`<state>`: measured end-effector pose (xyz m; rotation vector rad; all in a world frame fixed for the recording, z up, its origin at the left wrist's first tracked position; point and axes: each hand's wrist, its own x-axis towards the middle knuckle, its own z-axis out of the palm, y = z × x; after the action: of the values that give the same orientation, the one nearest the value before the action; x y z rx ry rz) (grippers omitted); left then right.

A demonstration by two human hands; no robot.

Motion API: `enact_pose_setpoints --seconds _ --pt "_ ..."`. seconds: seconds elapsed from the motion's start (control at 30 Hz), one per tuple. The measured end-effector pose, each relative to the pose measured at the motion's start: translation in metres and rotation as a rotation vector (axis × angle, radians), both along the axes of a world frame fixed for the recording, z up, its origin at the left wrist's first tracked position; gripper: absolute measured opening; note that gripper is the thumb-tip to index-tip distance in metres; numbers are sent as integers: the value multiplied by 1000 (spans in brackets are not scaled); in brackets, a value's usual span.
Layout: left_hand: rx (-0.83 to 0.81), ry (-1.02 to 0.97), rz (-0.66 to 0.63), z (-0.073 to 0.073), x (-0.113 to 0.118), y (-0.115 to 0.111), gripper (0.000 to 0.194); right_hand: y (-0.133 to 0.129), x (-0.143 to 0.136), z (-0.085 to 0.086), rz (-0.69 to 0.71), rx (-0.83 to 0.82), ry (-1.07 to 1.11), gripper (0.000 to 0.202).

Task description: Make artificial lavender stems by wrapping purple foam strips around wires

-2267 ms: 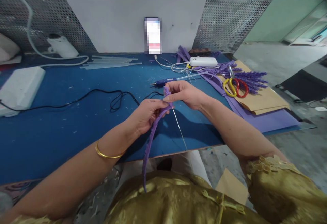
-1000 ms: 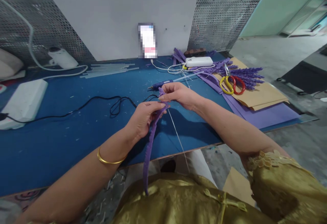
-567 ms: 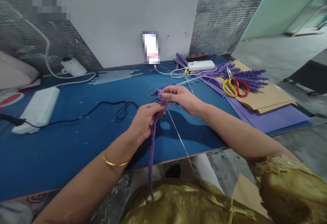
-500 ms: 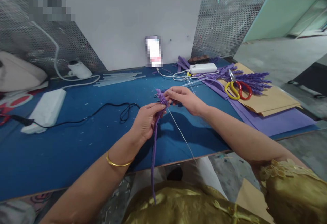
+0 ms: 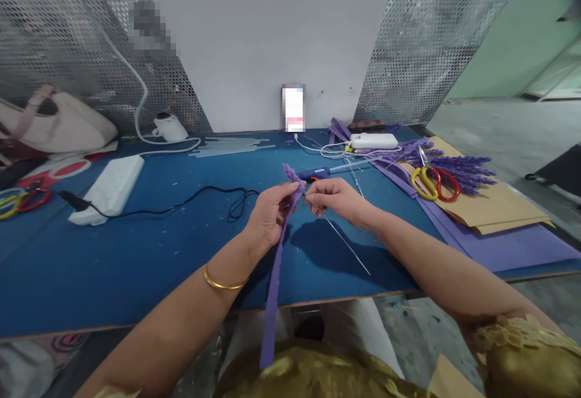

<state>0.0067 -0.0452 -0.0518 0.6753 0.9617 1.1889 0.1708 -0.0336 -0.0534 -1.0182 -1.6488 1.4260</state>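
Note:
My left hand (image 5: 271, 212) pinches a purple paper strip (image 5: 273, 301) near its top, where a fringed purple tip (image 5: 291, 173) sticks up above the fingers. The strip hangs down past the table's front edge. Close by on the right, my right hand (image 5: 333, 199) is closed, its fingertips pinching a thin wire (image 5: 347, 244) that slants down to the right over the blue table. Behind the hands lies a blue glue gun (image 5: 316, 173) with a clear stick in its rear.
On the right are scissors (image 5: 434, 184), purple flower sprigs (image 5: 467, 171), brown paper (image 5: 503, 205) and purple sheets (image 5: 526, 247). A power strip (image 5: 111, 186) with a black cable, more scissors (image 5: 25, 199) and clear sticks (image 5: 231, 146) lie left. A phone (image 5: 294, 109) leans on the board.
The view has shifted, so the table items appear lower and farther right. My right hand has moved slightly down and away from the purple tip. The hanging strip has turned its flat side forward.

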Motion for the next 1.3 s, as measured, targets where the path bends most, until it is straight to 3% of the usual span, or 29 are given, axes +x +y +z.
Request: enact_pose_setpoints --seconds 0.27,0.5,0.73,0.97,1.3 --pt "92 20 63 -8 2 2 32 0 -3 -5 51 -20 2 12" --pt "118 73 -6 -8 -2 5 43 3 1 -2 45 5 -18 15" --pt "176 119 54 -12 -4 7 36 3 1 -6 97 -20 -57 15" --pt "128 98 -22 -10 -3 6 47 4 2 -3 59 -2 -27 16" --pt "77 182 -55 -12 -6 11 42 7 1 -4 39 7 -36 15"
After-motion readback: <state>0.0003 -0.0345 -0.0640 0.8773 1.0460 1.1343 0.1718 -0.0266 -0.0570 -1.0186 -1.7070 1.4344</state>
